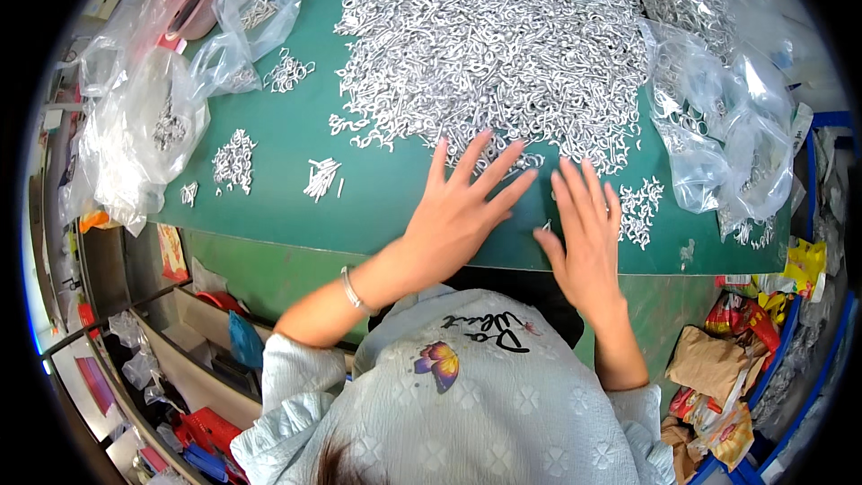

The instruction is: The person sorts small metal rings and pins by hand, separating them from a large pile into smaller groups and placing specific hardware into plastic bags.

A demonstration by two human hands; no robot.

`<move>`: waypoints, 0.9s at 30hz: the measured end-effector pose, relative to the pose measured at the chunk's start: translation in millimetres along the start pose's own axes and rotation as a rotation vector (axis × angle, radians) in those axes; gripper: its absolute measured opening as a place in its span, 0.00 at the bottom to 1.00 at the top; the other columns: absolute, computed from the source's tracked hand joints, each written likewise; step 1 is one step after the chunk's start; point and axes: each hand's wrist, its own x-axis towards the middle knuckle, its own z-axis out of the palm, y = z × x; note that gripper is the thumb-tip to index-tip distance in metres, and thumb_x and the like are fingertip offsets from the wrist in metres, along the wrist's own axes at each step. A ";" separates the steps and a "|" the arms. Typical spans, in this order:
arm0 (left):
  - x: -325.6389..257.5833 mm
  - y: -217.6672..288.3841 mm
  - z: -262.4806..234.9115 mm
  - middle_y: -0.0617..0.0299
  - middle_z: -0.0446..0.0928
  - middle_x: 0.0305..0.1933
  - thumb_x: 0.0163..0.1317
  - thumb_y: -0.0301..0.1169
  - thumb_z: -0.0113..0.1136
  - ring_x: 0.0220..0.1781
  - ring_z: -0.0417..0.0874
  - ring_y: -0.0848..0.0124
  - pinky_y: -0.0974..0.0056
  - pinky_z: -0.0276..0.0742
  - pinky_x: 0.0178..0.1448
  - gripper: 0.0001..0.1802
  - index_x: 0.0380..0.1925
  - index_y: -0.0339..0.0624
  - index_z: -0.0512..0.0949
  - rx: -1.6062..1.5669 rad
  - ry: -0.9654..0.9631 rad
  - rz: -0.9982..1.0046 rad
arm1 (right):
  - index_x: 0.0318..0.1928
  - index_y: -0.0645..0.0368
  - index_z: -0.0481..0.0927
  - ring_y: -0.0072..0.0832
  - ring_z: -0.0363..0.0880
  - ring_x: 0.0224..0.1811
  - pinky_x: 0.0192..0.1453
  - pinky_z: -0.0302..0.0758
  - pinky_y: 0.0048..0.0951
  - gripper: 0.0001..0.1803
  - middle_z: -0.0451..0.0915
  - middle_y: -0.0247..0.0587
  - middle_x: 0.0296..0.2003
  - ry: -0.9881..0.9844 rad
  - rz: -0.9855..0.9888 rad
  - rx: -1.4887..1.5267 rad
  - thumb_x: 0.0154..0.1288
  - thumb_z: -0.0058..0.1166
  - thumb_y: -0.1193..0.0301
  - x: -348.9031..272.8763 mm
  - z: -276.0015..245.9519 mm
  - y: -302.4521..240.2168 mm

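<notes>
A wide pile of small silvery metal parts [494,45], many of them hook- or eye-shaped, covers the far middle of the green table [377,202]. My left hand [460,211] lies palm down with its fingers spread, the tips at the pile's near edge. Beside it on the right, my right hand [588,229] is stretched out flat, fingertips towards the same edge. A tiny metal piece [547,225] shows by the right thumb; whether the thumb touches it is unclear. Just right of that hand lies a small heap of curved metal pieces [639,213]. Neither hand visibly grips anything.
Small heaps of straight pins [321,178], hooks [234,162] and rings [289,72] lie to the left. Clear plastic bags [135,144] crowd the left side, near a pink container [193,4]. More bags [709,108] hold metal parts on the right. Packets [718,364] fill a blue-framed rack.
</notes>
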 end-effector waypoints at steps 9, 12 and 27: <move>28.6 -64.8 0.2 0.60 0.73 0.56 0.55 0.25 0.63 0.62 0.71 0.58 0.46 0.59 0.67 0.15 0.44 0.46 0.78 0.059 0.097 0.005 | 0.68 0.66 0.63 0.44 0.56 0.75 0.72 0.52 0.49 0.32 0.63 0.49 0.69 0.157 0.054 0.010 0.65 0.56 0.71 40.1 8.2 17.7; 22.4 -72.4 -6.3 0.63 0.76 0.48 0.54 0.21 0.62 0.55 0.75 0.62 0.53 0.62 0.61 0.13 0.41 0.45 0.78 0.003 0.193 -0.042 | 0.63 0.64 0.69 0.45 0.61 0.70 0.69 0.56 0.47 0.28 0.67 0.48 0.65 0.146 0.053 0.023 0.63 0.58 0.73 39.3 7.6 16.9; -8.3 -39.1 -6.3 0.61 0.73 0.49 0.55 0.24 0.65 0.51 0.73 0.62 0.56 0.62 0.52 0.17 0.46 0.44 0.78 -0.067 0.154 -0.174 | 0.40 0.59 0.79 0.35 0.71 0.43 0.49 0.62 0.37 0.11 0.74 0.37 0.39 0.172 -0.101 -0.048 0.55 0.63 0.74 53.1 25.2 -5.2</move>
